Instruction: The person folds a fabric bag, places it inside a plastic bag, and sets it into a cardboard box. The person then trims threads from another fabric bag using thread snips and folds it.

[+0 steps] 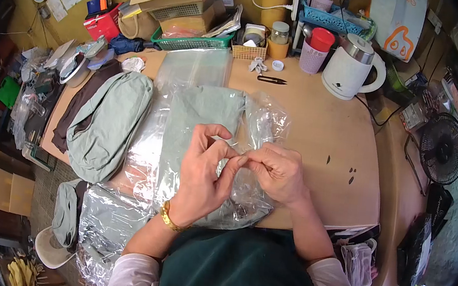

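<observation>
Both hands meet over the near edge of the table (321, 131). Left hand (203, 168) and right hand (277, 173) each pinch the clear bag (254, 123) at its open end, fingertips touching; what exactly sits between the fingers is too small to tell, perhaps an adhesive strip. The bag holds a folded pale green garment (198, 117) and lies mid-table, running toward the far edge.

Risk: thin film could wrinkle or stick crooked if the pinch slips; the slick bag may slide off the near edge.

Left edge: stacked garments (107, 118). Far edge: snips (273, 80), kettle (350, 69), basket (192, 43). Fan (442, 147) at right. Cramped, cluttered workroom.
</observation>
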Action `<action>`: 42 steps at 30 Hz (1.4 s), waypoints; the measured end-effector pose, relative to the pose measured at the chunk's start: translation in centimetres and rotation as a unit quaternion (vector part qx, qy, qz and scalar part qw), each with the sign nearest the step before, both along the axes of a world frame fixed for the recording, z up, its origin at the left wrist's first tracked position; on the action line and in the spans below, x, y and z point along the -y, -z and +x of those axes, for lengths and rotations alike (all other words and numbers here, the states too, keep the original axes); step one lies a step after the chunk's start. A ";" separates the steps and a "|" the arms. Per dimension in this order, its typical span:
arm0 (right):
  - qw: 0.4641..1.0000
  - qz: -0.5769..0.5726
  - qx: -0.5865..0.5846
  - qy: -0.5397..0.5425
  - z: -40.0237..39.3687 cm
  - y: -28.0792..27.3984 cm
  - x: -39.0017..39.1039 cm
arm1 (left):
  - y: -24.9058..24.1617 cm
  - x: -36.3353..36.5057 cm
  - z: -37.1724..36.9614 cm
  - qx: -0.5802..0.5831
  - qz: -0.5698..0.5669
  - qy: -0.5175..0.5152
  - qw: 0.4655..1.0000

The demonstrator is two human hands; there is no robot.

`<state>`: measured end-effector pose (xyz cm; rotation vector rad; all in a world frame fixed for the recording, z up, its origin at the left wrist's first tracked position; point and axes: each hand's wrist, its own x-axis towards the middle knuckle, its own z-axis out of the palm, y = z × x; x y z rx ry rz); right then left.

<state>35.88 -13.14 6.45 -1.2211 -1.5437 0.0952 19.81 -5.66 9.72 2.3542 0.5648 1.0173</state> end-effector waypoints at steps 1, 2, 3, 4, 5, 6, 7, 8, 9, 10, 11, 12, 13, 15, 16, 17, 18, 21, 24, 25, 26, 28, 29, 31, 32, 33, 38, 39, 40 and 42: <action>1.000 -0.003 0.003 -0.003 -0.3 0.4 -0.3 | -0.1 0.5 0.3 0.003 -0.003 -0.003 1.000; 0.995 -0.039 -0.088 0.022 -0.8 0.9 -0.4 | -0.1 1.2 0.7 0.088 -0.102 0.027 0.991; 0.980 -0.075 -0.179 0.048 -1.3 1.4 -0.5 | -0.1 1.8 1.1 0.171 -0.198 0.058 0.963; 0.980 -0.078 -0.178 0.047 -2.0 1.7 -0.5 | 0.5 1.9 1.6 0.206 -0.219 0.099 0.949; 0.956 -0.033 -0.291 0.004 -2.6 2.0 -0.4 | 1.7 1.7 2.3 0.208 -0.220 0.096 0.948; 0.916 0.009 -0.400 -0.040 -2.9 2.2 -0.4 | 3.3 1.4 2.9 0.192 -0.236 0.091 0.948; 0.916 0.004 -0.399 -0.043 -3.0 2.5 -0.5 | 4.4 1.3 3.2 0.177 -0.252 0.086 0.947; 0.932 0.041 -0.359 0.001 -2.8 2.8 -0.8 | 4.9 1.0 2.9 0.165 -0.224 0.078 0.957; 0.943 0.079 -0.319 0.047 -2.7 3.0 -1.0 | 5.6 0.7 3.1 0.167 -0.225 0.077 0.957; 0.944 0.076 -0.319 0.047 -2.5 3.2 -0.8 | 6.5 0.4 3.3 0.183 -0.236 0.086 0.951; 0.922 0.054 -0.384 0.006 -2.0 3.3 -0.4 | 7.0 0.4 3.4 0.201 -0.247 0.094 0.943; 0.894 0.031 -0.446 -0.034 -1.6 3.4 -0.1 | 7.1 0.4 3.2 0.202 -0.250 0.091 0.942; 0.894 0.028 -0.445 -0.035 -1.6 3.4 0.0 | 7.1 0.2 2.9 0.173 -0.239 0.086 0.951; 0.929 -0.002 -0.369 0.019 -1.4 2.8 0.3 | 7.2 -0.4 2.5 0.148 -0.229 0.079 0.959; 0.930 -0.005 -0.367 0.017 -1.2 1.8 0.6 | 7.4 -0.8 2.3 0.160 -0.246 0.070 0.953; 0.979 -0.002 -0.173 0.105 -1.0 0.5 1.0 | 7.5 -1.1 2.2 0.172 -0.262 0.061 0.948; 0.982 0.004 0.030 0.187 -0.5 -0.3 1.2 | 7.2 -1.0 2.2 0.176 -0.261 0.059 0.947; 0.973 -0.194 0.046 0.119 1.3 0.3 2.9 | 6.2 -0.7 2.1 0.206 -0.325 0.050 0.922; 0.962 -0.259 0.040 0.074 1.4 -0.4 3.2 | 6.2 -0.6 2.5 0.210 -0.328 0.044 0.920; 0.962 -0.259 0.041 0.075 1.3 -0.2 3.3 | 6.3 -0.7 2.5 0.199 -0.323 0.039 0.924; 0.976 -0.183 0.033 0.110 1.0 0.2 3.2 | 6.4 -0.7 2.6 0.189 -0.318 0.034 0.928; 0.984 -0.107 0.024 0.144 0.1 0.4 2.7 | 6.1 -0.7 2.6 0.137 -0.245 0.030 0.959; 0.982 -0.053 0.085 0.157 -0.6 0.4 2.3 | 5.9 -0.5 2.6 0.083 -0.170 0.027 0.982; 0.974 0.002 0.143 0.175 -1.0 0.7 1.8 | 5.4 -0.1 2.5 0.068 -0.095 0.025 0.993; 0.978 0.002 0.130 0.165 -0.8 1.4 1.3 | 5.2 0.0 2.6 0.057 -0.017 0.021 0.998; 0.981 0.003 0.117 0.153 -0.5 2.1 0.9 | 5.2 0.1 2.4 0.056 -0.016 0.024 0.998; 0.937 -0.060 -0.337 0.068 -0.5 4.3 1.0 | 5.5 0.8 2.0 0.062 -0.059 0.048 0.995; 0.933 -0.038 -0.351 0.063 -0.6 4.3 1.0 | 5.7 0.8 2.1 0.061 -0.060 0.050 0.995; 0.933 -0.037 -0.351 0.065 -0.3 4.0 1.3 | 6.0 0.7 2.2 0.077 -0.073 0.051 0.993; 0.981 -0.109 -0.128 0.094 0.1 3.0 2.3 | 5.9 0.4 2.4 0.092 -0.084 0.053 0.991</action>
